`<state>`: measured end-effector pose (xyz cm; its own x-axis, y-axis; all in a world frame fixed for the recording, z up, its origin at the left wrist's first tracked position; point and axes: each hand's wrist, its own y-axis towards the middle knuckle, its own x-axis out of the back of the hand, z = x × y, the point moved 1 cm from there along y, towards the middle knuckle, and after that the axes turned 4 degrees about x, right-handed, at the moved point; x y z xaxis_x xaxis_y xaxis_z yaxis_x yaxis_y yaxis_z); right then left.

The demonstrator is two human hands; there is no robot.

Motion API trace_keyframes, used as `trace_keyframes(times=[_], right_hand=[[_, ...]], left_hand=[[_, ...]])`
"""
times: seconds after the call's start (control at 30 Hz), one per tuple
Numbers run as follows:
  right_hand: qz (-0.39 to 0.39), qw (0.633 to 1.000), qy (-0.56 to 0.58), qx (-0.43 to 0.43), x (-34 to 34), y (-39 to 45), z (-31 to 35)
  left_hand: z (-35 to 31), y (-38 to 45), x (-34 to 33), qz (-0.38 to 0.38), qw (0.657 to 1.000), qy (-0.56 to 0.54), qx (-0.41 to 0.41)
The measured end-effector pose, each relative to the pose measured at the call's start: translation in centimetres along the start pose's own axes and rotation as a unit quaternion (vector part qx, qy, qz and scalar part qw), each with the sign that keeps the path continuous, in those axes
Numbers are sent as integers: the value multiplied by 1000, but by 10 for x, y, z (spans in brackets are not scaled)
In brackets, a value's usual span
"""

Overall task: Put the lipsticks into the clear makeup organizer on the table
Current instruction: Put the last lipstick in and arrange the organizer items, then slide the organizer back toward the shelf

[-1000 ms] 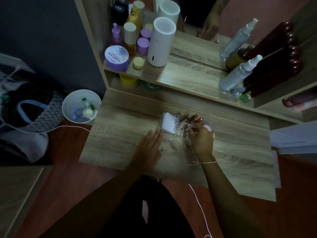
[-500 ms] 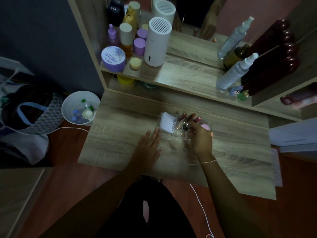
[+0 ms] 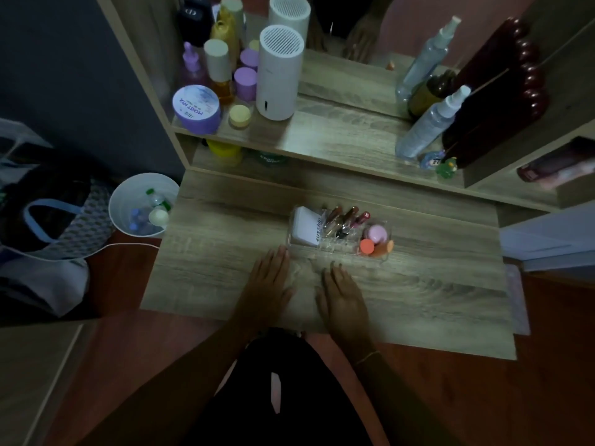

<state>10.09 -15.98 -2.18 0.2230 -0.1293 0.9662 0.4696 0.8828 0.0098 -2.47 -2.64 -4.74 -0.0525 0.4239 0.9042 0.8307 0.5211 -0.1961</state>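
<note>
The clear makeup organizer (image 3: 341,250) stands on the wooden table (image 3: 418,284), just beyond my hands. Several lipsticks (image 3: 346,218) lean upright in its middle slots. A white compact (image 3: 306,230) fills its left part; a pink round puff (image 3: 376,234) and an orange cap (image 3: 367,246) sit in its right part. My left hand (image 3: 269,286) lies flat on the table, fingertips near the organizer's left front corner. My right hand (image 3: 343,297) lies flat beside it, holding nothing, a little short of the organizer.
A shelf (image 3: 338,136) behind the table carries a white cylinder device (image 3: 278,72), a purple jar (image 3: 196,107), bottles and spray bottles (image 3: 431,123). A white bin (image 3: 143,204) with small bottles stands left of the table, a bag (image 3: 48,220) further left.
My right hand has pulled back from the organizer's lipstick slots and now rests flat on the table. The pink puff and orange cap are uncovered. My left hand stays put.
</note>
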Motion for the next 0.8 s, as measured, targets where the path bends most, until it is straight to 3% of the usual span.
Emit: trace_keyframes(times=[0.2, 0.4, 0.8], right_hand=[[36, 993, -26, -109, -4, -12, -31], [-34, 969, 33, -241, 14, 6, -78], [18, 980, 53, -192, 9, 24, -96]], left_hand=[[6, 6, 3, -11, 999, -17, 27], [3, 29, 15, -43, 994, -50, 83], [-10, 49, 9, 10, 994, -62, 92]])
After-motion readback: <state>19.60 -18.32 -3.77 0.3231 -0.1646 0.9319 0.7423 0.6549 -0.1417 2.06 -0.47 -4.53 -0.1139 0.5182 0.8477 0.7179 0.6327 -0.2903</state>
